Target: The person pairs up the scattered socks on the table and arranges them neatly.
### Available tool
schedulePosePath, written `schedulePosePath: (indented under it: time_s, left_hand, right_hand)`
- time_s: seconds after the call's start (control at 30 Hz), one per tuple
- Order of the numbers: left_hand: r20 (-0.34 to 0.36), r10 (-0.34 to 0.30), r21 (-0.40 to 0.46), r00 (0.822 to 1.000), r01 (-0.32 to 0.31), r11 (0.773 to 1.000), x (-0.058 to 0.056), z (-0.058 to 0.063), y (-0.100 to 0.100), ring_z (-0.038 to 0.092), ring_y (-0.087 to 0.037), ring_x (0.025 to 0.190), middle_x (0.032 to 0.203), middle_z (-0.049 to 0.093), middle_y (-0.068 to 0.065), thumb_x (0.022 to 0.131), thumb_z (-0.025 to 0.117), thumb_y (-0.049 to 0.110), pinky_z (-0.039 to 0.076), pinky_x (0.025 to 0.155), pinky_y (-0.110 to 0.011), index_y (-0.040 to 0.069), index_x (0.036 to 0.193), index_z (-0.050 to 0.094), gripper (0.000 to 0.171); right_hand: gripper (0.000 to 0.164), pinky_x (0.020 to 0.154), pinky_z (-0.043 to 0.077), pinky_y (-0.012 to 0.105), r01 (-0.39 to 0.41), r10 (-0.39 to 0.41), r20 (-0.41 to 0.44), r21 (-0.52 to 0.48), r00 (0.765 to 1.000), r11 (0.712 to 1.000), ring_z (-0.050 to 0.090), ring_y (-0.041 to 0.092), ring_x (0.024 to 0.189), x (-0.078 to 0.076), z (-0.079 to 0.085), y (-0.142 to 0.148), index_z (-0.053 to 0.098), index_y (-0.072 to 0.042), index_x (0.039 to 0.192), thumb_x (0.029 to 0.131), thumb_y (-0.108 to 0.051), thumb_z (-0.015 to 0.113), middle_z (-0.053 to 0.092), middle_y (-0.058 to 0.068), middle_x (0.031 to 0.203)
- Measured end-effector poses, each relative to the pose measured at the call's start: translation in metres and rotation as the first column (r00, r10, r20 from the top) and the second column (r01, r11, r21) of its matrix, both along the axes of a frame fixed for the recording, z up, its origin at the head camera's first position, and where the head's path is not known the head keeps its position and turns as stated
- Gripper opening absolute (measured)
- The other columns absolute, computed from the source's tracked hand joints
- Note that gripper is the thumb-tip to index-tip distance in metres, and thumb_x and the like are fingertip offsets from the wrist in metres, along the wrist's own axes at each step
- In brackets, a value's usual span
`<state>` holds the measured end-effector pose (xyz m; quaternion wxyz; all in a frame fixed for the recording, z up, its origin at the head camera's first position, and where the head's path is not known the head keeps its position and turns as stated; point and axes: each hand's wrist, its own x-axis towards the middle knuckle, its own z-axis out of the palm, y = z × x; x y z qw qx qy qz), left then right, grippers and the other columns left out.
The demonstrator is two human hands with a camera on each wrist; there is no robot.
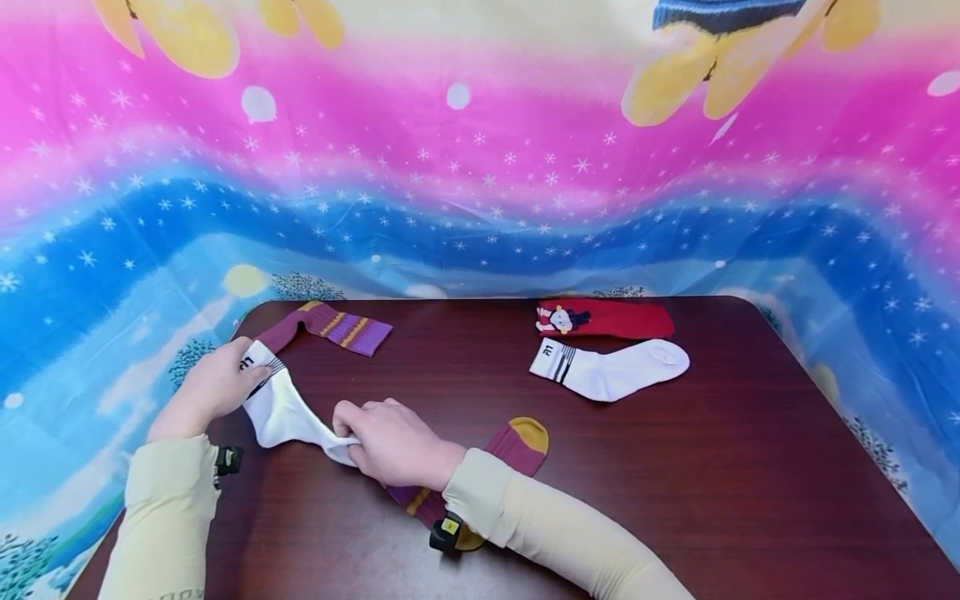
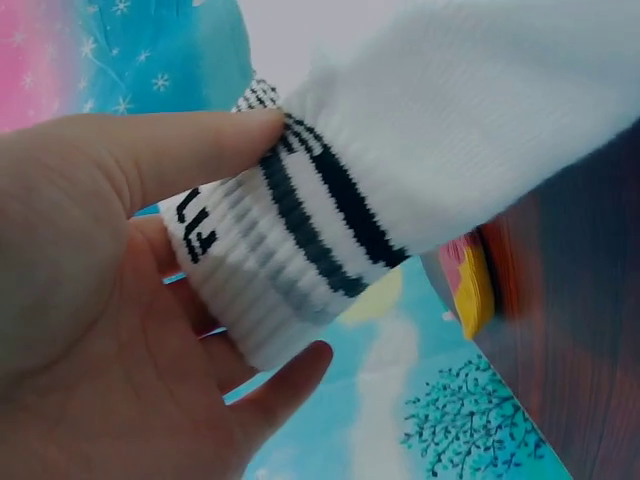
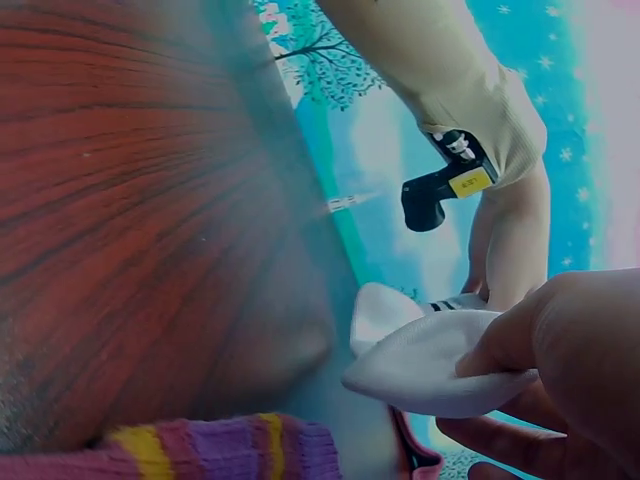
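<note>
A white sock point(image 1: 288, 412) with black stripes and black lettering at its cuff stretches between my two hands above the table's left side. My left hand point(image 1: 213, 379) pinches the striped cuff, thumb on top and fingers behind, as the left wrist view shows. The toe end is gripped by my right hand point(image 1: 397, 442), its thumb point(image 3: 510, 340) pressing on the white knit. Beneath my right hand and forearm lies a maroon and purple striped sock point(image 1: 517, 446) with mustard toe and heel, partly hidden. Behind my left hand is another maroon and purple sock point(image 1: 348, 327).
At the right of the dark wooden table point(image 1: 712, 475) lies a second white striped sock point(image 1: 615, 371). Just behind it is a red sock point(image 1: 630, 319) with a cartoon figure. A colourful printed cloth point(image 1: 480, 167) hangs around the table's far and side edges.
</note>
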<state>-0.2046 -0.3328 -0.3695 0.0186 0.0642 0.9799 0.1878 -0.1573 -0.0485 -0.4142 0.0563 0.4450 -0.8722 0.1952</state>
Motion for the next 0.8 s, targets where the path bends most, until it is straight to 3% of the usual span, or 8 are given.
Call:
schedulePosePath:
  time_s: [0.1,0.27,0.47,0.63,0.8]
  left_hand:
    - [-0.029,0.004,0.011,1.000,-0.003,1.000,-0.002,0.001,0.005,0.052,-0.033,0.075,0.087,0.056,-0.019,0.102,0.060,0.018,0.040,0.067,-0.049,-0.012,0.116,0.050,0.035]
    - [-0.103,0.012,0.041,0.995,-0.008,0.999,-0.005,0.000,0.011,0.053,-0.038,0.079,0.093,0.057,-0.024,0.103,0.059,0.017,0.041,0.069,-0.052,-0.011,0.114,0.050,0.031]
    - [-0.223,0.031,0.092,0.974,-0.011,0.996,-0.008,-0.008,0.020,0.054,-0.034,0.073,0.083,0.055,-0.015,0.102,0.062,0.016,0.040,0.065,-0.047,-0.004,0.106,0.052,0.023]
    - [-0.308,0.052,0.133,0.950,-0.011,0.991,-0.012,-0.011,0.026,0.057,-0.030,0.068,0.078,0.052,-0.011,0.102,0.064,0.019,0.037,0.062,-0.043,0.001,0.103,0.052,0.022]
    - [-0.355,0.080,0.173,0.931,-0.019,0.985,-0.016,-0.011,0.032,0.057,-0.031,0.069,0.084,0.055,-0.014,0.103,0.062,0.024,0.039,0.060,-0.043,0.001,0.105,0.053,0.025]
  right_hand:
    - [0.020,0.074,0.040,0.021,0.000,0.000,0.006,-0.016,1.000,1.000,0.050,0.003,0.072,-0.001,0.003,0.003,0.053,-0.021,0.097,0.092,-0.013,0.070,0.056,-0.015,0.078]
    - [0.024,0.076,0.042,0.022,0.006,-0.005,0.021,-0.045,1.000,0.999,0.051,0.004,0.071,-0.003,0.008,0.011,0.054,-0.021,0.097,0.089,-0.010,0.073,0.058,-0.014,0.082]
    - [0.024,0.070,0.043,0.020,0.032,-0.026,0.050,-0.137,0.998,0.990,0.052,0.007,0.068,-0.010,0.013,0.022,0.056,-0.021,0.095,0.086,-0.007,0.074,0.064,-0.012,0.083]
    - [0.022,0.066,0.043,0.019,0.052,-0.026,0.109,-0.248,0.994,0.967,0.053,0.008,0.072,-0.019,0.019,0.033,0.057,-0.020,0.094,0.088,-0.003,0.070,0.067,-0.009,0.089]
    - [0.022,0.068,0.043,0.020,0.069,-0.046,0.068,-0.373,0.997,0.925,0.051,0.008,0.076,-0.031,0.021,0.046,0.059,-0.019,0.091,0.087,0.001,0.065,0.061,-0.006,0.089]
